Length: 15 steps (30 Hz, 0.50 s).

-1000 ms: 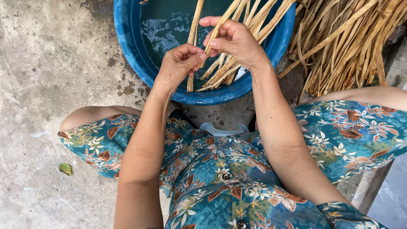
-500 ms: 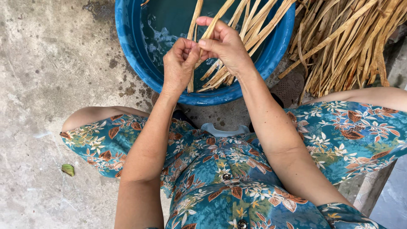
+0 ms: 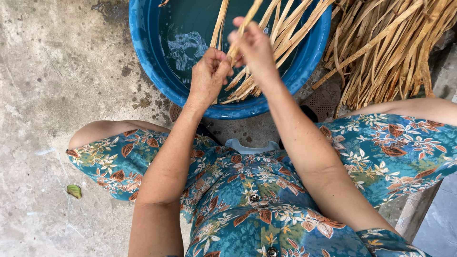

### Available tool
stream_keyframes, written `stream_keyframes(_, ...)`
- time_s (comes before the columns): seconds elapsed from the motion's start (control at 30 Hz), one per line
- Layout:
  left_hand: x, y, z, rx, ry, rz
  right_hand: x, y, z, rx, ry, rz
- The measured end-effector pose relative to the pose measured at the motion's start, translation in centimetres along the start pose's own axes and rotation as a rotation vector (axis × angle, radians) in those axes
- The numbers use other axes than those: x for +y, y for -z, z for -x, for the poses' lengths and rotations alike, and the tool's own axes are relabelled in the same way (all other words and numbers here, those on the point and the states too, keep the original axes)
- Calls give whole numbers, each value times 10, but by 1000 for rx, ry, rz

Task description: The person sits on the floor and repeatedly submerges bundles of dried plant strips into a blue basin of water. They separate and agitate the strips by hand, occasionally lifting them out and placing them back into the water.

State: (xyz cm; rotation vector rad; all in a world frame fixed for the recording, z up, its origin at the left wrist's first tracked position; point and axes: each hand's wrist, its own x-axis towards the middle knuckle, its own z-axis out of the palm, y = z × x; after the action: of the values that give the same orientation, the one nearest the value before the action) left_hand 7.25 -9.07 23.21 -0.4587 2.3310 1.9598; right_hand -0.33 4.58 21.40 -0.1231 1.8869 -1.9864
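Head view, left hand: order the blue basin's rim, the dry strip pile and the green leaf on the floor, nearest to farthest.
From the left hand:
1. Blue basin's rim, just below it.
2. Dry strip pile, far right.
3. Green leaf, lower left on the floor.

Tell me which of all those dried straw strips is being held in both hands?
The single pale strip rising between the left hand and right hand, pinched by both. The other strips lie loose in the blue basin, and the pile lies outside it.
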Motion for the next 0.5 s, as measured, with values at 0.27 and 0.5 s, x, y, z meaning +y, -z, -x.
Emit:
stream_keyframes(0.27, 3, -25, 19, -67, -131, -196, 63, 11, -28, 250, -65, -124)
stream_keyframes(0.5, -21, -27, 26, -220, 14, 77, 52, 79, -56, 440, -87, -232)
